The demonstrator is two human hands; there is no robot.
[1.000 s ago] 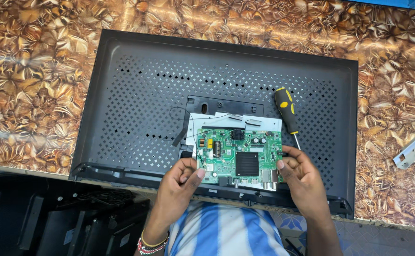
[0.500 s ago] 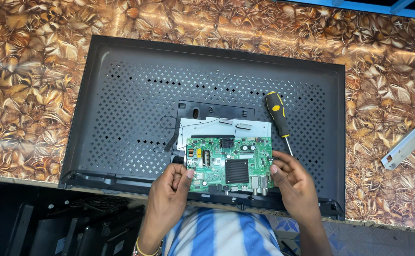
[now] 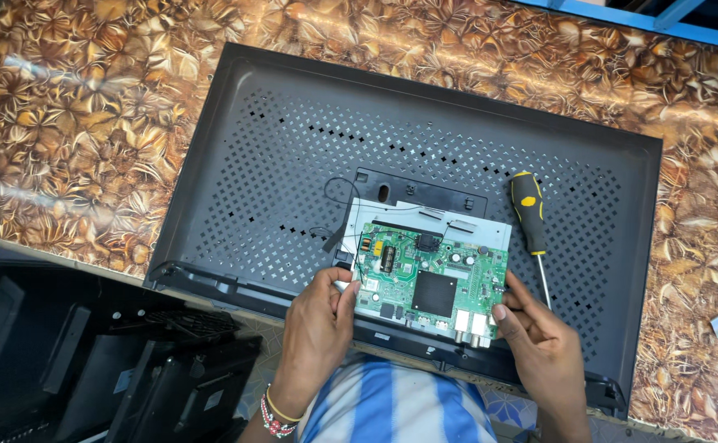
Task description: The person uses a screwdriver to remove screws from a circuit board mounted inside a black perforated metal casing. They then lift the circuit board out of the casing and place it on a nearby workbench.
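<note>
Holding the green circuit board (image 3: 431, 280) by both edges, left hand (image 3: 320, 316) at 9 o'clock and right hand (image 3: 539, 340) at 4 o'clock both grasping it, apparently lifted slightly nearer than before off the black TV back cover (image 3: 252, 164), screwdriver (image 3: 530, 215) untouched at 2 o'clock

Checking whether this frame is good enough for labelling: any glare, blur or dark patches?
Head view: sharp overall; white glare streaks on the glossy brown leaf-patterned tabletop at upper left; green circuit board evenly lit and crisp; black perforated plastic back cover readable; lower-left corner dark.

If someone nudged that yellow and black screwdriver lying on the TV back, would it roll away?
Probably a little: the screwdriver has a rounded handle and lies loose on the flat perforated back cover. It looks rigid and light, and its thin metal shaft might catch the holes, slowing any roll.
</note>
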